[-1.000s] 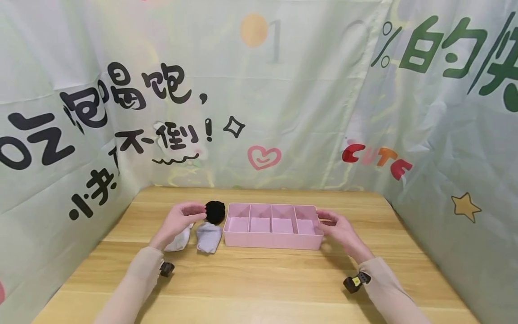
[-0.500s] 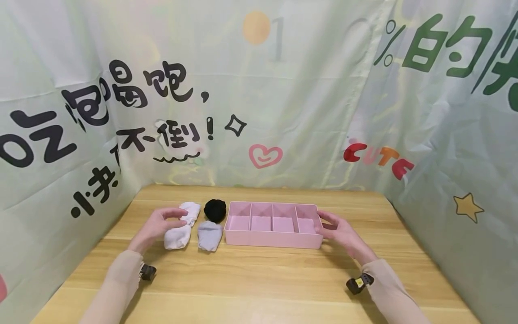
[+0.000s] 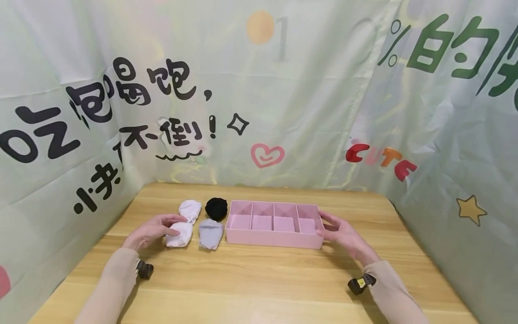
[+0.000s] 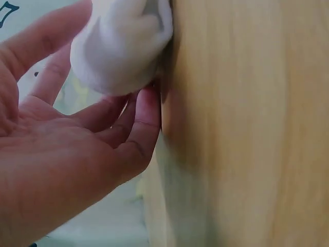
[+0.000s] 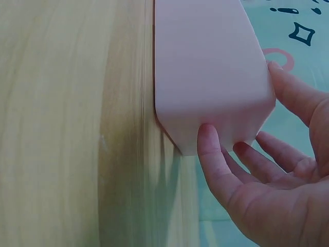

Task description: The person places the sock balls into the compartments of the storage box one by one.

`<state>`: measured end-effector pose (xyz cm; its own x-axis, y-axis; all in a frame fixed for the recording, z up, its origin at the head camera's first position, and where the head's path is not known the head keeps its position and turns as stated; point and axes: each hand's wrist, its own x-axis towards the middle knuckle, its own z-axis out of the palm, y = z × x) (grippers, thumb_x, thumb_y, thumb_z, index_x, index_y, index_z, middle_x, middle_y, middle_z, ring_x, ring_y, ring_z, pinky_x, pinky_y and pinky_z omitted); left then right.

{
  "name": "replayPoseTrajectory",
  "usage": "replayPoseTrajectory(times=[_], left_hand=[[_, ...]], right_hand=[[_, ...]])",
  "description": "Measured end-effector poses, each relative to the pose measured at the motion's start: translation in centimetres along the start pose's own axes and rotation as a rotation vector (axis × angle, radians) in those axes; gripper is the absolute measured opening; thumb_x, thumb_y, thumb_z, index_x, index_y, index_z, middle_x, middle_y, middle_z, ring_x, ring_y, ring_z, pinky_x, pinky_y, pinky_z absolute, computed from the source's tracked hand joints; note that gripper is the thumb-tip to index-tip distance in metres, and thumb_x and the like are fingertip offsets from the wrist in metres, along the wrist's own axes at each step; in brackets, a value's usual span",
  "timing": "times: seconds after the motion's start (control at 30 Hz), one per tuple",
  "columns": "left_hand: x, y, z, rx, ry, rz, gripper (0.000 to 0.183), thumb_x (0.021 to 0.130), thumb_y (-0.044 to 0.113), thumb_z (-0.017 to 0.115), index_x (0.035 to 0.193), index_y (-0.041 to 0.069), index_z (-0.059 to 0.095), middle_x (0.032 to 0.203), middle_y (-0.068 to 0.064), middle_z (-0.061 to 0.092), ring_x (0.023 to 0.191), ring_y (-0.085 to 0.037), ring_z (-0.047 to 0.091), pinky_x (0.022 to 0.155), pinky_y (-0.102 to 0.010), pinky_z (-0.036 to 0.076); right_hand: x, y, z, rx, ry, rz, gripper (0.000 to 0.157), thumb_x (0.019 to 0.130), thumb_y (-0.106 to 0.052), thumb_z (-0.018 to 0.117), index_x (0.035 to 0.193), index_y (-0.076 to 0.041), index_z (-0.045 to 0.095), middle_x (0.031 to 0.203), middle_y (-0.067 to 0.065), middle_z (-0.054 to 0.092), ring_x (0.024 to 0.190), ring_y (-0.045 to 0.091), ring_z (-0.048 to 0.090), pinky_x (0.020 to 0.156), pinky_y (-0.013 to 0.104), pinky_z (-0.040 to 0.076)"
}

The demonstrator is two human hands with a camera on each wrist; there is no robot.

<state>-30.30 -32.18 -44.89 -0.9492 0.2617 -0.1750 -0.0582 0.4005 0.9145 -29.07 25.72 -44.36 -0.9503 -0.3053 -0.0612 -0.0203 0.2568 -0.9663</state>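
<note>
My left hand point(image 3: 151, 230) reaches over the near white balled-up sock point(image 3: 180, 234), thumb and fingers spread about it. In the left wrist view the fingertips lie beside this sock point(image 4: 121, 51), which is partly cut off. Behind it lies another white balled-up sock point(image 3: 190, 209). To the right are a black balled-up sock point(image 3: 216, 209) and a light grey one point(image 3: 211, 234). My right hand point(image 3: 344, 234) rests against the right end of a pink box point(image 3: 267, 238) with several compartments. Bent fingertips touch the end wall of the box point(image 5: 211, 67) in the right wrist view.
A wooden tabletop point(image 3: 251, 283) carries everything. Printed fabric curtains point(image 3: 307, 103) enclose it at the back and both sides. The box's compartments hold nothing visible. Small cameras are strapped to both wrists.
My left hand has moved left from beside the black sock and lowered to the near white sock, uncovering the other white one. My right hand stays at the box's end.
</note>
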Motion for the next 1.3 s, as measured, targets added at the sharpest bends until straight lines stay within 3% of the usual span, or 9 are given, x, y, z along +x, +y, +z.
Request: replayPoseTrajectory(times=[0.13,0.3,0.4,0.87,1.13,1.3], left_hand=[[0.0,-0.2,-0.4,0.019,-0.040,-0.004,0.055,0.080,0.006,0.072,0.133,0.003,0.057,0.147,-0.025,0.043,0.120,-0.026,0.047,0.093,-0.032,0.042],[0.1,-0.2,-0.4,0.013,-0.043,-0.029,0.053,0.082,0.004,0.070,0.134,0.003,0.057,0.148,-0.025,0.041,0.122,-0.030,0.046,0.091,-0.031,0.043],[0.0,0.0,-0.4,0.013,-0.049,-0.024,0.051,0.085,0.005,0.068,0.134,0.002,0.057,0.149,-0.027,0.039,0.119,-0.026,0.047,0.089,-0.030,0.045],[0.5,2.5,-0.2,-0.089,0.001,-0.017,0.050,0.089,0.008,0.066,0.137,0.005,0.054,0.140,-0.026,0.043,0.085,-0.014,0.057,0.075,-0.029,0.054],[2.2,4.0,1.1,-0.167,0.033,0.088,0.050,0.092,0.005,0.065,0.138,-0.005,0.050,0.121,-0.017,0.059,0.088,-0.015,0.063,0.077,-0.028,0.057],[2.9,4.6,2.3,-0.181,0.095,0.108,0.049,0.092,0.006,0.066,0.137,-0.004,0.051,0.126,-0.021,0.059,0.086,-0.014,0.064,0.073,-0.028,0.057]], right_hand=[[0.1,0.0,-0.1,0.000,0.003,-0.001,0.080,0.090,-0.014,0.070,0.155,-0.004,0.025,0.161,0.021,0.021,0.141,0.045,0.032,0.095,0.035,0.051],[0.1,-0.1,-0.1,-0.002,-0.007,-0.006,0.078,0.092,-0.013,0.069,0.155,-0.002,0.023,0.160,0.022,0.021,0.141,0.046,0.032,0.094,0.034,0.051],[0.0,-0.3,-0.1,-0.002,-0.012,-0.007,0.078,0.092,-0.012,0.068,0.155,-0.002,0.022,0.160,0.023,0.021,0.140,0.046,0.032,0.094,0.033,0.051],[0.0,-0.2,-0.1,0.002,-0.017,-0.014,0.077,0.093,-0.011,0.067,0.155,-0.003,0.022,0.160,0.023,0.022,0.140,0.046,0.033,0.094,0.033,0.052],[0.0,-0.2,-0.1,-0.022,-0.005,0.001,0.078,0.092,-0.013,0.068,0.155,-0.003,0.023,0.160,0.022,0.023,0.140,0.046,0.034,0.092,0.031,0.052],[0.1,-0.2,0.0,-0.019,-0.004,0.000,0.077,0.092,-0.012,0.068,0.155,-0.003,0.024,0.159,0.023,0.023,0.139,0.046,0.034,0.092,0.031,0.052]])
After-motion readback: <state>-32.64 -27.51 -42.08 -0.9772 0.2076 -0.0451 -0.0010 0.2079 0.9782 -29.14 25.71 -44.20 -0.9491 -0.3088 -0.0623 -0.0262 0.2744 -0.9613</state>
